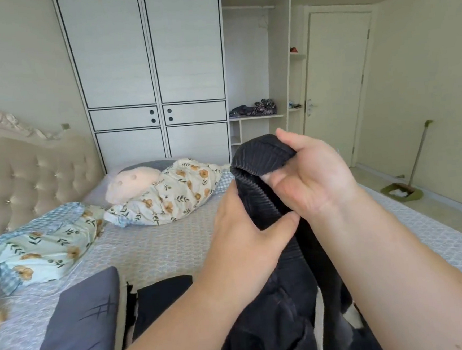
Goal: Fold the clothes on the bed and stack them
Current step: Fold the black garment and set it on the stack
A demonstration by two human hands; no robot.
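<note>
A dark ribbed garment (pixel 264 155) is lifted above the bed (pixel 158 247), its lower part hanging down to the bottom of the view. My right hand (pixel 313 176) grips its ribbed upper edge, fingers curled round the fabric. My left hand (pixel 245 229) holds the cloth just below, thumb pressed against it. A stack of folded dark clothes (pixel 156 299) lies on the bed at the lower left, next to a folded grey-blue piece (pixel 83 319) with stitched lines.
Two floral pillows (pixel 170 196) and a pink cushion (pixel 131 182) lie near the padded headboard (pixel 30 174). A white wardrobe (pixel 144 71) stands behind the bed, with clothes on an open shelf (pixel 255 109). A broom and dustpan (pixel 402 189) sit by the right wall.
</note>
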